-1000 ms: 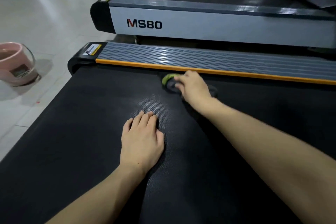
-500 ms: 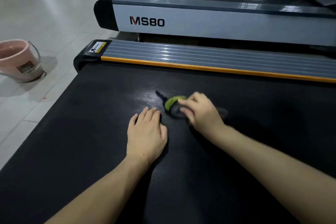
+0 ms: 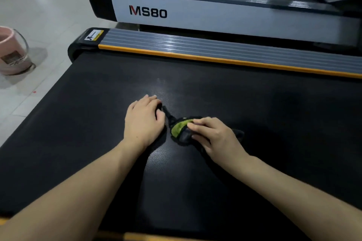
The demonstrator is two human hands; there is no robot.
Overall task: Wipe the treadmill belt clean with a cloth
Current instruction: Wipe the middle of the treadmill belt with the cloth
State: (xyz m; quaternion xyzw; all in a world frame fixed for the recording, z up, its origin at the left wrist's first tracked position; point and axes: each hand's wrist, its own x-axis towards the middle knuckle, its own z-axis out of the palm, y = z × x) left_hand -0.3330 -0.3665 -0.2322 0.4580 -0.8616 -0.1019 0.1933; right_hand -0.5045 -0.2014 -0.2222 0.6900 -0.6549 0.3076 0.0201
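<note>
The black treadmill belt [image 3: 254, 107] fills most of the view. My right hand [image 3: 213, 138] presses a bunched dark cloth with a green patch [image 3: 179, 129] onto the belt near its middle. A thin dark tail of the cloth reaches toward my left hand [image 3: 143, 119]. That hand lies flat on the belt, palm down and fingers together, just left of the cloth and holding nothing.
A grey ribbed side rail with an orange strip [image 3: 195, 49] borders the belt's far side. Beyond it stands a second treadmill marked MS80 [image 3: 215, 15]. A pink bucket [image 3: 11, 53] sits on the tiled floor at left. An orange strip [image 3: 148, 237] edges the near side.
My right hand has dragged the cloth from beside the orange rail back toward me, ending next to my left hand. The left hand has stayed planted on the belt.
</note>
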